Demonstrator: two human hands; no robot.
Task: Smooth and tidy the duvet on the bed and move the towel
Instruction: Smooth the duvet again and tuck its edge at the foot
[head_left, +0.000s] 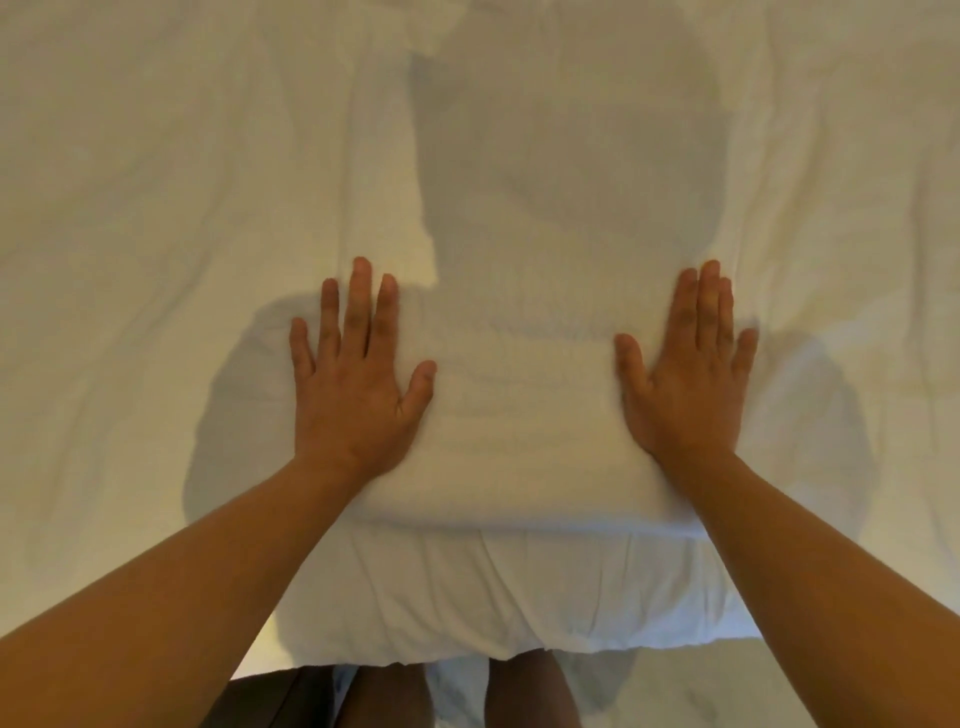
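A white folded towel (519, 415) lies flat on the white duvet (156, 208) near the bed's front edge. My left hand (358, 374) presses flat on the towel's left end, fingers straight and spread. On the towel's right end rests my right hand (691, 374), palm down, fingers straight and close together. The duvet covers the whole bed and shows soft wrinkles, mostly on the left and far right. Its thick front edge (493, 597) hangs just below the towel.
My shadow falls across the middle of the duvet (561, 156). Below the bed's edge my legs (530, 691) and dark shorts (275, 696) stand against the bed. White bedding reaches every other side of the view.
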